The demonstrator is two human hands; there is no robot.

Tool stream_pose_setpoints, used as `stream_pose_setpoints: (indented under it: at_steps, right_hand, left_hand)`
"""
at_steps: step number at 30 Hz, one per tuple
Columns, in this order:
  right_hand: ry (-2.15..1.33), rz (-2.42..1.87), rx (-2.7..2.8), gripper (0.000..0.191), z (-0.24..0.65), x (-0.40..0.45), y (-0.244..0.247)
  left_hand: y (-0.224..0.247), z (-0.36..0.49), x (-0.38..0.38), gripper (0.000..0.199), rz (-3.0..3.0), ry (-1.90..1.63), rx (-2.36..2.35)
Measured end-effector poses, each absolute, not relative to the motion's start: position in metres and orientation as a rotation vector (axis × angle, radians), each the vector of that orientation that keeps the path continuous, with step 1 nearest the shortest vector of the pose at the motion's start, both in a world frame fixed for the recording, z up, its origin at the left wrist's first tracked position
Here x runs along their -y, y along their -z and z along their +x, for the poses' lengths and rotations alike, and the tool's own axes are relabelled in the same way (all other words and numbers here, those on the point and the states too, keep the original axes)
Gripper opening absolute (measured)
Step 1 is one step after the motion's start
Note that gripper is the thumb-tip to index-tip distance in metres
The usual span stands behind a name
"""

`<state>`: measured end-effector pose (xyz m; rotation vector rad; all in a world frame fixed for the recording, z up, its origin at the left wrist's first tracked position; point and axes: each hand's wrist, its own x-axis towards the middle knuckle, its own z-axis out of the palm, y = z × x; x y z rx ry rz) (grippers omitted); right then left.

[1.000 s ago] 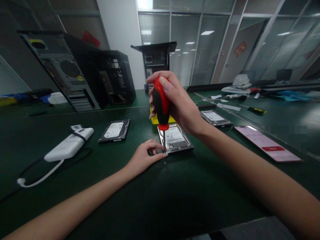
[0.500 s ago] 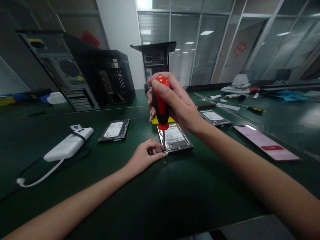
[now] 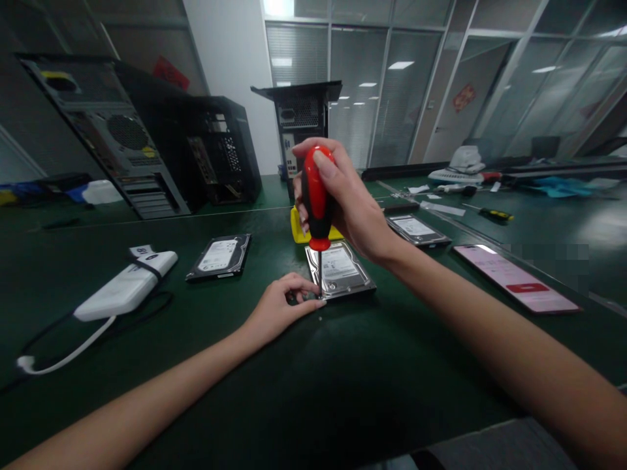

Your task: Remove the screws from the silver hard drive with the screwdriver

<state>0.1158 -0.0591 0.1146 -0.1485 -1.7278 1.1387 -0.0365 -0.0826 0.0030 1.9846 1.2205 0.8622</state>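
My right hand [image 3: 355, 202] is wrapped round the red and black handle of a screwdriver [image 3: 318, 196], thumb near the top. The screwdriver stands nearly upright, its shaft pointing down to the near-left corner of a silver hard drive [image 3: 345, 271]. At that same corner my left hand [image 3: 284, 300] rests on the table, thumb and fingers bent in and gripping the drive's edge. The exact contact of tip and screw is too small to make out. A tiny bright speck [image 3: 320, 319], perhaps a screw, lies just in front of the drive. Behind the drive sits a yellow object [image 3: 296, 225], partly hidden by my right hand.
Other hard drives lie left [image 3: 219, 256] and right [image 3: 418, 230] on the green table [image 3: 235, 405]. A white power bank [image 3: 127, 284] with cables is at left, a lit phone [image 3: 514, 277] at right. Computer cases [image 3: 105, 137] stand behind. A yellow-black screwdriver [image 3: 494, 214] lies far right.
The view has shifted slightly, so things sit a little further left. My right hand has turned somewhat on the screwdriver handle, with the thumb now higher. My left hand stays at the drive's corner.
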Motion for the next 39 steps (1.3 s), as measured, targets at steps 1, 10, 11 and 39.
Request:
stream_pose_setpoints:
  at_steps: [1,10,11,39]
  right_hand:
    - [-1.129,-0.146,1.740,0.024,0.116,0.060,-0.115]
    - [-0.980,-0.259,1.800,0.031,0.112,0.061,-0.112]
    - [-0.988,-0.278,1.801,0.032,0.112,0.061,-0.111]
    - [-1.092,-0.110,1.708,0.036,0.115,0.047,-0.107]
  left_hand:
    - [-0.003,-0.037,0.082,0.021,1.988,-0.863,-1.218]
    - [-0.005,-0.035,0.084,0.019,1.991,-0.848,-1.236]
    - [-0.006,-0.034,0.084,0.019,1.988,-0.848,-1.242]
    - [-0.004,-0.030,0.079,0.022,1.917,-0.850,-1.235]
